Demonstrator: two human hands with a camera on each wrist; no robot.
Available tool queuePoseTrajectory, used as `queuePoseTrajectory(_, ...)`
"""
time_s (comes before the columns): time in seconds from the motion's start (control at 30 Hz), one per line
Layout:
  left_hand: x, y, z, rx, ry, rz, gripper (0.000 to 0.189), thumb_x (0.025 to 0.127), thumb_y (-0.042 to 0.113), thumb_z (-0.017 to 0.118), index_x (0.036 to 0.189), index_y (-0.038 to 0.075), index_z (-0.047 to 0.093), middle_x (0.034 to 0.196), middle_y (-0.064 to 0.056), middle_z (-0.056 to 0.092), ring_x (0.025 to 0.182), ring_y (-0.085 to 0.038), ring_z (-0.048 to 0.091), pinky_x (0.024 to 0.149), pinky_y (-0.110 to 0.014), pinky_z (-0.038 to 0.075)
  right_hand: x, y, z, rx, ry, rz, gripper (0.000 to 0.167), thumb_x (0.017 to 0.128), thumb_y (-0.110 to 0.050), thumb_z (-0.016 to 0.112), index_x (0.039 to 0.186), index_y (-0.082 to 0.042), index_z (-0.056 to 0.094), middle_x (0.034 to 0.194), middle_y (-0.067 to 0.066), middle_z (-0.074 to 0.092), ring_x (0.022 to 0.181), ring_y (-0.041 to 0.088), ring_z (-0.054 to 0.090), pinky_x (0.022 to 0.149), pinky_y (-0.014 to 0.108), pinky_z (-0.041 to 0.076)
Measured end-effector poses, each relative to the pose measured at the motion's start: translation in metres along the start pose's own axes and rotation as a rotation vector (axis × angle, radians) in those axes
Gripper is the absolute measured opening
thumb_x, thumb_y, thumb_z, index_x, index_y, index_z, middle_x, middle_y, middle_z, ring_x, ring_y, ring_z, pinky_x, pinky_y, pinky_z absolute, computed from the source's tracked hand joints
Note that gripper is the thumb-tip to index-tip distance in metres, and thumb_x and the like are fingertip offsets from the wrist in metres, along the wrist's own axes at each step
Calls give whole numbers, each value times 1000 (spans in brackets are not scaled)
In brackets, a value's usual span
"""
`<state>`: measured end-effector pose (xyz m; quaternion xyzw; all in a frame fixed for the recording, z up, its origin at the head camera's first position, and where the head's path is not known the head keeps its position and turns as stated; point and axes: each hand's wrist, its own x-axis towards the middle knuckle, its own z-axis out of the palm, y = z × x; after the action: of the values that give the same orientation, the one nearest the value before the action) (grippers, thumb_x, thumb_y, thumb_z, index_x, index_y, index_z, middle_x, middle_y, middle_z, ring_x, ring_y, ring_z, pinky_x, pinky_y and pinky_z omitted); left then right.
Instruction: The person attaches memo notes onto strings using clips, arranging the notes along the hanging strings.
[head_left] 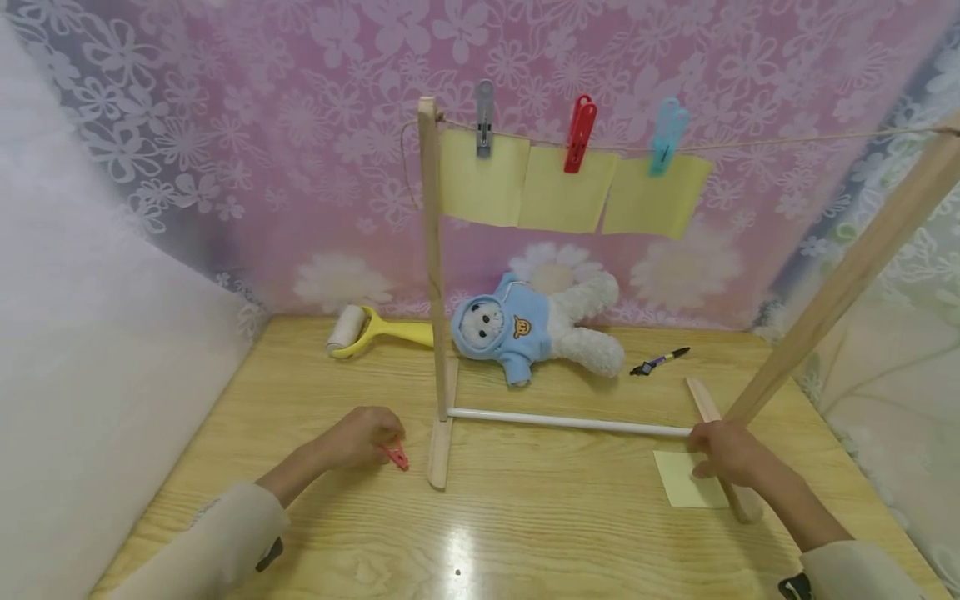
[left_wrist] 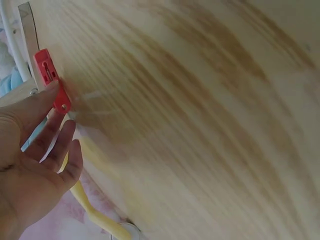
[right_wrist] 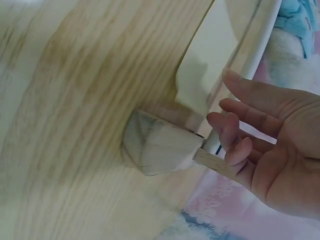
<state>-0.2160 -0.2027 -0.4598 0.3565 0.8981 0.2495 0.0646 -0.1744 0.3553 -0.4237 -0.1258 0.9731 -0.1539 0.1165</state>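
Note:
Between thumb and fingertips, my left hand [head_left: 365, 438] pinches a red clothespin [left_wrist: 53, 80], held low over the table left of the wooden stand's left foot [head_left: 441, 454]. My right hand [head_left: 731, 454] hovers at the stand's right foot [head_left: 742, 502], its fingers loosely bent with nothing between them in the right wrist view. A loose yellow paper note [head_left: 684, 485] lies beside that foot, right under the fingertips. On the string above hang several yellow notes, held by a grey clothespin [head_left: 484, 117], a red clothespin [head_left: 580, 133] and a blue clothespin [head_left: 668, 136].
A white bar [head_left: 570, 423] joins the stand's two feet. Behind it lie a plush toy [head_left: 528, 321] in a blue hoodie, a yellow-handled lint roller [head_left: 347, 329] and a pen [head_left: 660, 361]. Floral cloth [head_left: 315, 167] closes off the back of the table.

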Motion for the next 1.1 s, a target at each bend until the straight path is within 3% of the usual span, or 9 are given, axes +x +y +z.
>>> queuePoseTrajectory(0.27,2,5,0,-18,-22,-66,23,71,5,79,92,10,70,96,-1,66,93,-21,61,82,-39,51,0,5,7,67,-44,37,32,67,-9,82,85,-3,57,80,5,53,72,18,45,63,32,42)
queuePoseTrajectory(0.5,0,3,-1,-50,-15,-92,19,76,12,78,92,11,68,95,1,67,92,-18,62,81,-33,50,-1,4,11,120,-47,62,26,69,-4,80,78,-5,56,76,3,53,68,17,44,59,30,40)
queuePoseTrajectory(0.67,-2,3,-4,-102,-20,-141,21,78,17,77,96,10,67,96,1,67,92,-17,61,80,-33,49,-2,3,13,188,-51,71,28,69,-3,80,81,-3,54,74,3,51,69,16,44,57,26,38)
queuePoseTrajectory(0.83,-2,4,-5,-119,-17,-150,21,78,17,77,96,9,68,95,1,68,91,-16,62,80,-32,50,-4,4,13,251,-64,73,25,71,-2,78,83,1,57,73,4,51,67,14,44,55,24,39)
queuePoseTrajectory(1.1,-6,5,-13,-145,31,-164,23,83,21,73,100,5,70,99,-5,69,89,-17,65,73,-27,54,-8,9,15,263,-65,41,16,74,-5,75,77,-3,59,70,2,53,62,10,44,54,22,38)
